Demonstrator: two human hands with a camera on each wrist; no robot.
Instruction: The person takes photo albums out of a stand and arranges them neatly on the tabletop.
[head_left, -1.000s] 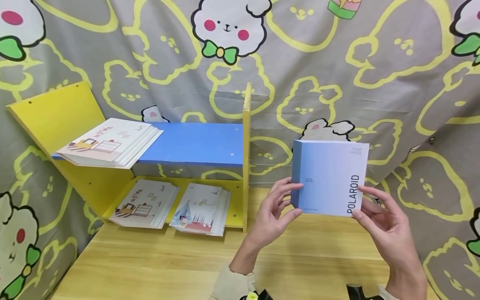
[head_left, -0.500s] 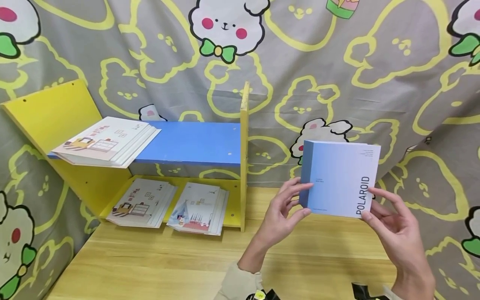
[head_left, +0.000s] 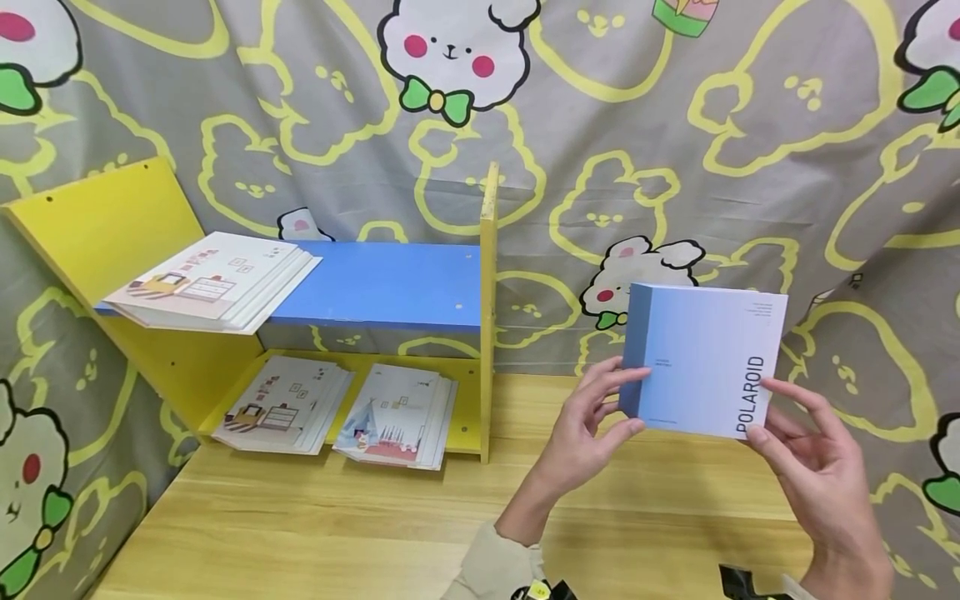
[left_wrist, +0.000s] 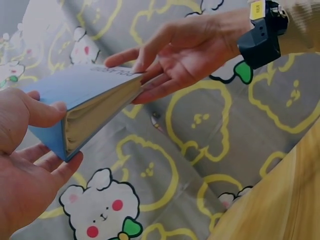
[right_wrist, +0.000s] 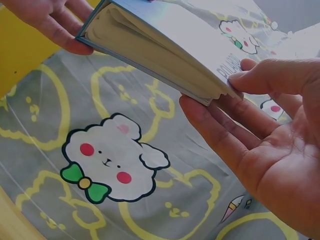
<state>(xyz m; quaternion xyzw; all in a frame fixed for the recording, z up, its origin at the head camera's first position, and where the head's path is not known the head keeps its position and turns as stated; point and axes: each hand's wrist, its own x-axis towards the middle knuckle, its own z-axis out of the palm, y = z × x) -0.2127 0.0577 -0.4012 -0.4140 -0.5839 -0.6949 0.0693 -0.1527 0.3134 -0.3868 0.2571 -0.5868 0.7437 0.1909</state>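
A thick blue-to-white photo album (head_left: 705, 358) marked POLAROID is held up above the table, its cover toward the head camera. My left hand (head_left: 588, 429) grips it at the spine side, thumb and fingertips on the lower left. At the lower right edge my right hand (head_left: 813, 454) pinches it between thumb and fingers. In the left wrist view the album (left_wrist: 85, 105) shows its cream page edges, with the spine end in the left hand (left_wrist: 30, 150). The right wrist view shows the right hand's fingers (right_wrist: 215, 122) beneath the album (right_wrist: 150, 50) and the thumb on top.
Left of the hands stands a yellow and blue shelf (head_left: 397, 283). A white illustrated album (head_left: 213, 279) lies on its upper board. Two similar albums, one with a digger (head_left: 281, 404) and one with a tent (head_left: 393, 417), lie below. A patterned curtain (head_left: 360, 125) hangs behind the wooden table (head_left: 315, 525).
Both hands have moved to the right with the photo album between them, and slightly downward. The shelf and its albums stay as they were.
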